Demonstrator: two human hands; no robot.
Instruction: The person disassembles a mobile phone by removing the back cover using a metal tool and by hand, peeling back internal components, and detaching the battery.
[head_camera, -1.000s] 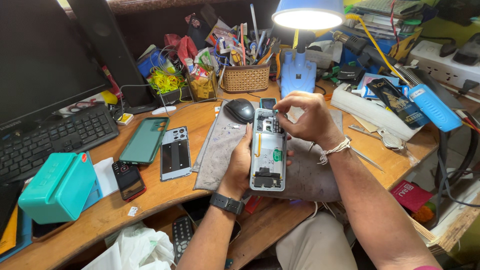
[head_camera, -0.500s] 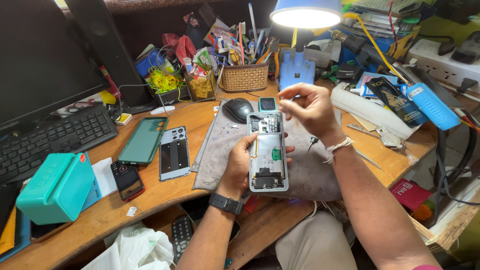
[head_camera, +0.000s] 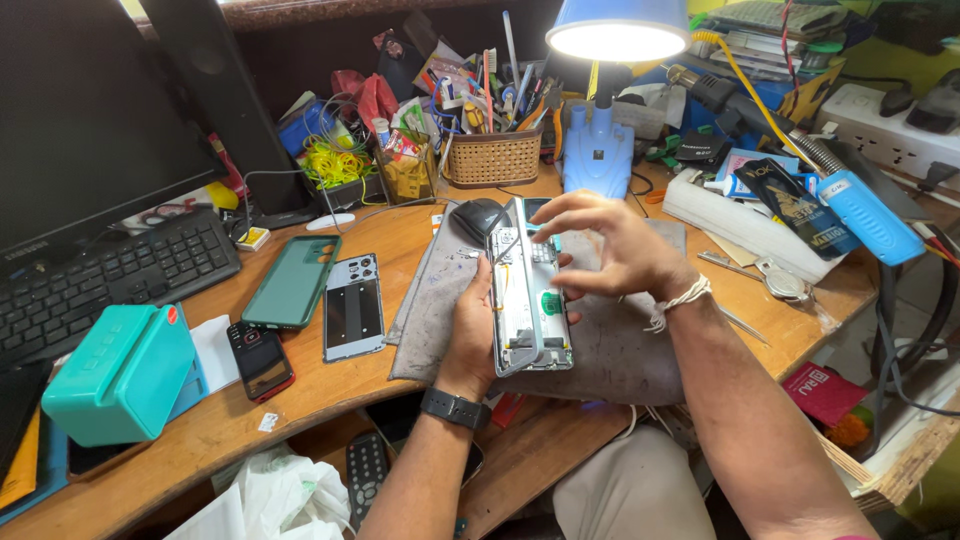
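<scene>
The left hand (head_camera: 475, 330) grips an opened phone (head_camera: 530, 300) from its left edge, holding it tilted above a grey cloth mat (head_camera: 620, 350) on the wooden bench (head_camera: 250, 400), with the phone's bare insides facing up and right. The right hand (head_camera: 610, 250) hovers over the phone's upper half with fingers spread and loosely curled, closed on nothing that can be made out; whether a fingertip touches the frame there cannot be told. To do this well, the holding hand should clamp only the metal frame edges, thumb and fingers kept clear of the boards and the green part in the middle, and the phone should stay over the mat so that anything small that drops lands on cloth. The working fingers do best with light, square contact under the blue desk lamp (head_camera: 610, 40), near the top where the light falls. On the bench to the left lie a detached back cover (head_camera: 352, 305), a green phone case (head_camera: 292, 282) just beside it, and 1 small dark phone (head_camera: 260, 360).
</scene>
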